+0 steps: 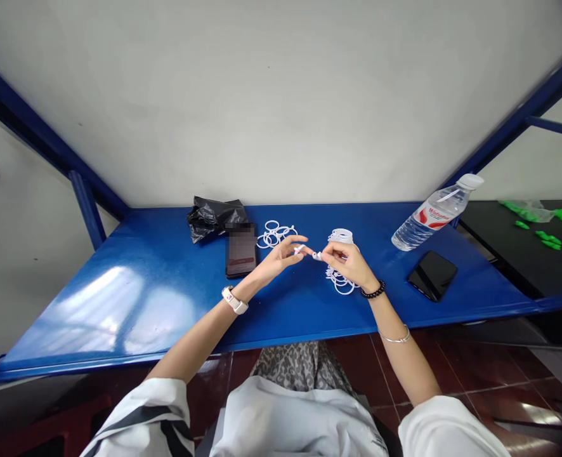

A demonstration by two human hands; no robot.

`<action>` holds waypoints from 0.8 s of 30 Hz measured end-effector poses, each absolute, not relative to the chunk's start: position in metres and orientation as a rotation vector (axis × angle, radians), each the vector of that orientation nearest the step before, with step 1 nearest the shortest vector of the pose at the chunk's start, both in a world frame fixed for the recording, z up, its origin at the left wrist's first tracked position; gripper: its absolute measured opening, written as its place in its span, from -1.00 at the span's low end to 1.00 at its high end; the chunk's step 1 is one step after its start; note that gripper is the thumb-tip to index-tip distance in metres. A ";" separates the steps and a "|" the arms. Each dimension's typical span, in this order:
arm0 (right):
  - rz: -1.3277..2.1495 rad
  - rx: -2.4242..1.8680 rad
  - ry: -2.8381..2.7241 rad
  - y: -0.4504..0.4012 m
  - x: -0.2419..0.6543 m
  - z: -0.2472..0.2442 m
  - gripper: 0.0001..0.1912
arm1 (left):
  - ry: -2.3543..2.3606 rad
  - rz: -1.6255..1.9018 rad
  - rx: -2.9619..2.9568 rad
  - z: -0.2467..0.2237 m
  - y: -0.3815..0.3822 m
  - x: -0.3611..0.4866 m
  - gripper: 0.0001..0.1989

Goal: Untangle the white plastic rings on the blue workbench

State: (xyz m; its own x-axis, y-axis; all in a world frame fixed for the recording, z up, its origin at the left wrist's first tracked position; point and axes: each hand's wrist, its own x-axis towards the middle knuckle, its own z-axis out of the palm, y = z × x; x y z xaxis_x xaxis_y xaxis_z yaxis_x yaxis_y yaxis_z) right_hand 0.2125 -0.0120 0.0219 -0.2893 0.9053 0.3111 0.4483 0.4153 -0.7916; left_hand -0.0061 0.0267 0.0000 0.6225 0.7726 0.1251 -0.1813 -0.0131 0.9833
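Note:
Over the middle of the blue table, my left hand (pixel 281 257) has its fingers closed on a small white piece (pixel 299 249). Facing it, my right hand (pixel 346 260) pinches another small white piece (pixel 317 256) near the left fingertips. Whether the two pieces are joined cannot be made out. Behind my left hand lies a loose group of thin white rings (pixel 272 233). A stack of white rings (pixel 340 235) stands behind my right hand, and more white rings (pixel 344 285) lie beneath and in front of it.
A phone (pixel 241 251) and a crumpled black bag (pixel 214 217) lie left of the rings on the blue table (pixel 281 317). To the right are a tilted water bottle (pixel 431 216) and a black phone (pixel 433 275). Green pieces (pixel 548 240) rest on a dark surface at far right.

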 end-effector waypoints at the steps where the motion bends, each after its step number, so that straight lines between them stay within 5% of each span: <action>1: 0.627 -1.241 -1.955 -0.011 0.216 0.022 -0.68 | 0.572 0.828 1.441 -0.002 0.029 -0.008 -0.50; 6: 0.201 -1.685 -2.167 -0.010 0.224 0.020 -0.78 | 0.620 0.855 1.657 -0.007 0.032 -0.010 -0.57; 11: 0.158 -1.728 -2.107 -0.013 0.224 0.023 -0.77 | 0.705 0.826 1.853 0.000 0.026 -0.008 -0.62; 17: 0.641 -1.197 -2.041 -0.016 0.208 0.021 -0.71 | 0.558 0.722 1.807 0.003 0.017 -0.002 -0.61; 24: 1.004 -1.103 -1.989 -0.016 0.196 0.011 -0.58 | 0.435 0.686 1.470 -0.001 0.005 0.006 -0.69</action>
State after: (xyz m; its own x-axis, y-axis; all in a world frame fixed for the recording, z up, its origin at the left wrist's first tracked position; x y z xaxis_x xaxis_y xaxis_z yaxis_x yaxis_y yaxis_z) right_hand 0.1955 -0.0163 0.0111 -0.4396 0.8826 0.1666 0.3904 0.3548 -0.8495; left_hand 0.0056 0.0052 -0.0012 0.7408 0.6572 0.1391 -0.1548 -0.0344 0.9873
